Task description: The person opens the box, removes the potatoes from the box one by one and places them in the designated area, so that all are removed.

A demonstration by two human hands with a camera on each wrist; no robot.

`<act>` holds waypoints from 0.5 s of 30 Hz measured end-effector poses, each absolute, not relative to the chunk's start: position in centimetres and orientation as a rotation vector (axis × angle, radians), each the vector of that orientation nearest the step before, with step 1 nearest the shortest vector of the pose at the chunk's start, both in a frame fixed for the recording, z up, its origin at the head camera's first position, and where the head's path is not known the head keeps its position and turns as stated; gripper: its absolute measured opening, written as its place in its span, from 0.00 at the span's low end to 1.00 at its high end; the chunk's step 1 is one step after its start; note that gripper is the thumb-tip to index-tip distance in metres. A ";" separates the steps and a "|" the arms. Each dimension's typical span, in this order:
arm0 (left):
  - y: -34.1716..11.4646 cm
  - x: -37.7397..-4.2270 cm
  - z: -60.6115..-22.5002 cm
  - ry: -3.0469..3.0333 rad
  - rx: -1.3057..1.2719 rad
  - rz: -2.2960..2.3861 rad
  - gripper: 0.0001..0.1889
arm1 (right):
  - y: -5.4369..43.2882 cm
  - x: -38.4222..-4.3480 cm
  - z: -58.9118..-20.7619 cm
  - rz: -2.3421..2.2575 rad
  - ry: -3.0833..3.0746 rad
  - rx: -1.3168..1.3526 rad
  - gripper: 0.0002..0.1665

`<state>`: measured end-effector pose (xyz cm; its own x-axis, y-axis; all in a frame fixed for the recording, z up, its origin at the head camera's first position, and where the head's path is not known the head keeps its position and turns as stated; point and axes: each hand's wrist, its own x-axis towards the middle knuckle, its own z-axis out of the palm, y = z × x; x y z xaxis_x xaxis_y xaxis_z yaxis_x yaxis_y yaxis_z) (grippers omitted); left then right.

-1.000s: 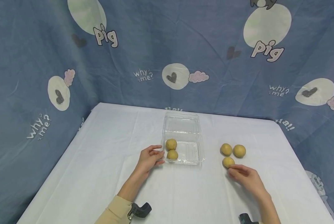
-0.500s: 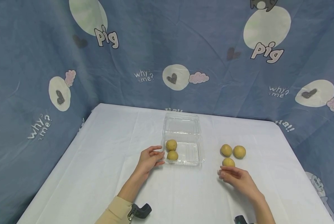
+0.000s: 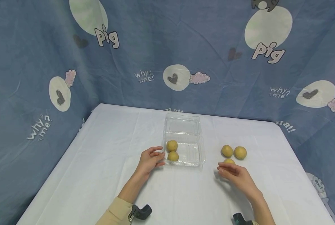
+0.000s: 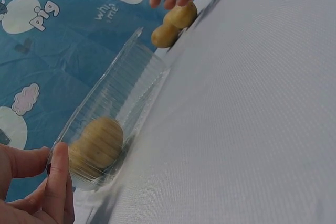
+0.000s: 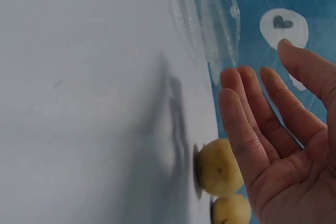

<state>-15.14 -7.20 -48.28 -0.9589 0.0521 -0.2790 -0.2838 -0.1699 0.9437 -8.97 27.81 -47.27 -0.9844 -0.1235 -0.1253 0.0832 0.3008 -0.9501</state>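
A clear plastic clamshell box lies with its lid folded back on the white table. Two yellow potatoes sit at the left end of its base. My left hand pinches the box's left rim between thumb and fingers, as the left wrist view shows. To the right of the box are three more potatoes. My right hand hovers by the front potato and partly hides it in the head view. Its fingers are spread in the right wrist view, with nothing between them.
White cloth covers the table. A blue printed curtain hangs behind and along the sides. The raised lid of the box stands near the table's back edge. A black wrist mount sits on the left forearm.
My right hand has come off the front potato, shifted left and risen slightly, its fingers opening. The potatoes, the box and my left hand have stayed in place.
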 end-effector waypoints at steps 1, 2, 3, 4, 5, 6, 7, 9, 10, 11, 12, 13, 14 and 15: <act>-7.2 -15.1 -48.3 1.864 -0.270 2.232 0.21 | 27.7 -9.1 -47.2 -1.760 2.390 -0.049 0.27; -7.2 -15.1 -48.3 1.863 -0.269 2.234 0.21 | 27.5 -9.3 -47.1 -1.761 2.391 -0.067 0.27; -7.3 -15.1 -48.3 1.862 -0.269 2.235 0.21 | 27.4 -9.4 -46.9 -1.764 2.391 -0.082 0.27; -7.3 -15.1 -48.3 1.860 -0.268 2.238 0.21 | 27.2 -9.6 -46.8 -1.770 2.388 -0.091 0.27; -7.3 -15.1 -48.3 1.858 -0.268 2.240 0.21 | 27.1 -9.7 -46.6 -1.776 2.383 -0.099 0.27; -7.4 -15.1 -48.3 1.858 -0.267 2.241 0.21 | 26.9 -9.9 -46.5 -1.777 2.383 -0.114 0.27; -7.4 -15.1 -48.4 1.858 -0.265 2.241 0.21 | 26.7 -10.0 -46.3 -1.776 2.383 -0.129 0.26; -7.4 -15.1 -48.4 1.860 -0.268 2.241 0.21 | 26.4 -10.3 -45.9 -1.773 2.389 -0.145 0.26; -7.4 -15.1 -48.4 1.859 -0.270 2.241 0.21 | 26.3 -10.4 -45.8 -1.776 2.389 -0.156 0.26; -7.5 -15.2 -48.5 1.862 -0.268 2.239 0.21 | 26.1 -10.6 -45.6 -1.778 2.390 -0.173 0.26; -7.5 -15.2 -48.5 1.864 -0.267 2.237 0.21 | 26.0 -10.7 -45.4 -1.786 2.388 -0.180 0.26; -7.5 -15.2 -48.5 1.865 -0.267 2.236 0.21 | 25.8 -10.9 -45.3 -1.796 2.382 -0.185 0.26; -7.5 -15.2 -48.5 1.865 -0.265 2.235 0.21 | 25.7 -11.0 -45.2 -1.807 2.377 -0.191 0.26; -7.5 -15.3 -48.5 1.865 -0.262 2.234 0.21 | 25.5 -11.2 -45.0 -1.819 2.368 -0.194 0.26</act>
<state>-15.26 -7.45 -48.54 -0.9601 0.0538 -0.2746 -0.2798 -0.1709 0.9447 -11.17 25.53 -45.02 -0.9805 -0.1924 -0.0395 -0.0115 0.2569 -0.9664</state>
